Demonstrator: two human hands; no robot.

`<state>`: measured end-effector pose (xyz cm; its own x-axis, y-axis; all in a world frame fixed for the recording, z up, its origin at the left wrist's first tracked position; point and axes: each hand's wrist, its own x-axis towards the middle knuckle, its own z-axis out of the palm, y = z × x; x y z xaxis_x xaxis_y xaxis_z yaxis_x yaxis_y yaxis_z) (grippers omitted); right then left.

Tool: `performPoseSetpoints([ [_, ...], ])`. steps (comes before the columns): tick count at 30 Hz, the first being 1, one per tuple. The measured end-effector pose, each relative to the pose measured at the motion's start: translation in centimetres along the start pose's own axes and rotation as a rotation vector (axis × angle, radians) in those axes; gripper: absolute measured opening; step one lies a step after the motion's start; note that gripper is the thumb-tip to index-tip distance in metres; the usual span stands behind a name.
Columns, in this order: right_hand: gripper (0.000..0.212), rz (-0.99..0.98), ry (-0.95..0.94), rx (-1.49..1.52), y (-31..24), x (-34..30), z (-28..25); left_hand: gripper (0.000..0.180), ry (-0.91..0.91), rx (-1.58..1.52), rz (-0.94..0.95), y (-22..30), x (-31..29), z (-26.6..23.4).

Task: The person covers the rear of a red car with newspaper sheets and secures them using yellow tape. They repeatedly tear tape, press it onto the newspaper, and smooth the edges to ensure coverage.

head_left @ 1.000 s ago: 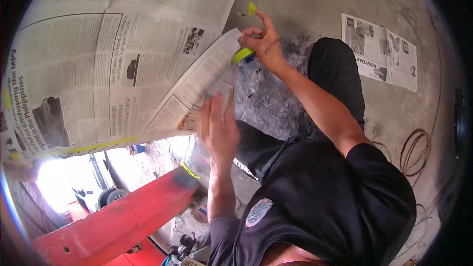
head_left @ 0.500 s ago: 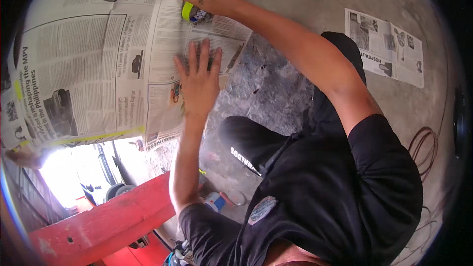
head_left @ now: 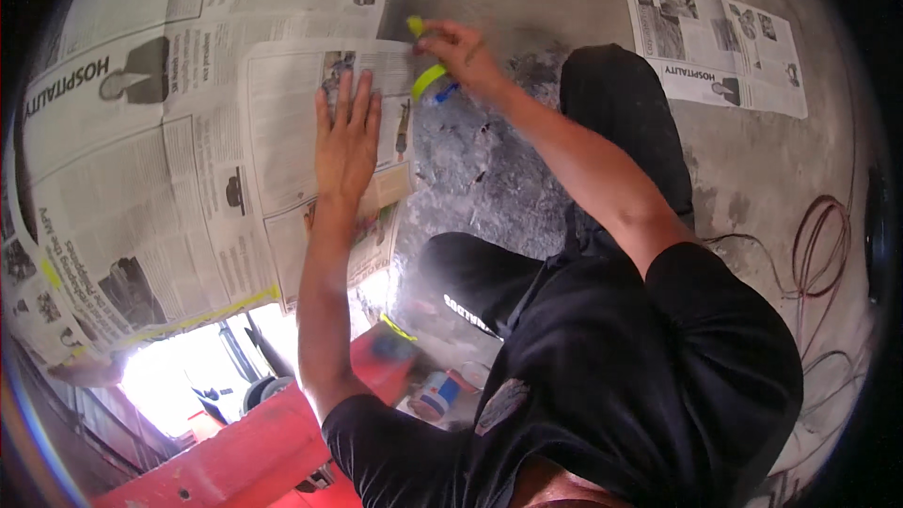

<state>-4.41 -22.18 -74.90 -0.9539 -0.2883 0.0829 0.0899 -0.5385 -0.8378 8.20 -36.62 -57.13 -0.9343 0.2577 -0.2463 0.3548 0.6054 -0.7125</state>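
Newspaper sheets [head_left: 202,155] cover the large surface on the left, with a smaller sheet [head_left: 282,113] lapped over its right side. My left hand [head_left: 344,146] lies on this smaller sheet, fingers stretched out. Just past the sheet's right edge, my right hand [head_left: 463,55] is closed, with a yellow-green roll of tape [head_left: 429,82] beside its fingers. A short yellow-green piece of tape [head_left: 416,26] shows at its fingertips. Blur hides how the fingers grip the tape.
A loose newspaper sheet [head_left: 717,49] lies on the concrete floor at right, near a coiled reddish cable [head_left: 820,246]. A red beam [head_left: 235,442] crosses the lower left. A white-and-blue container [head_left: 435,397] stands by my left elbow. My bent knees are close below the paper.
My right hand has moved off the newspaper to the right with the tape, and a short piece now shows at its fingertips. My left hand stays spread on the sheet. The view has shifted.
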Motion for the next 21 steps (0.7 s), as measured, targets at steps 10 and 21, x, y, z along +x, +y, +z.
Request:
performPoseSetpoints([
  [10,0.031,0.202,-0.219,0.09,1.5,2.6,1.6,0.059,-0.12,0.236,0.107,0.3,4.6,-0.5],
  [21,0.022,-0.016,-0.272,0.088,5.1,6.3,1.8,0.059,0.056,0.255,0.022,0.9,6.5,1.4],
])
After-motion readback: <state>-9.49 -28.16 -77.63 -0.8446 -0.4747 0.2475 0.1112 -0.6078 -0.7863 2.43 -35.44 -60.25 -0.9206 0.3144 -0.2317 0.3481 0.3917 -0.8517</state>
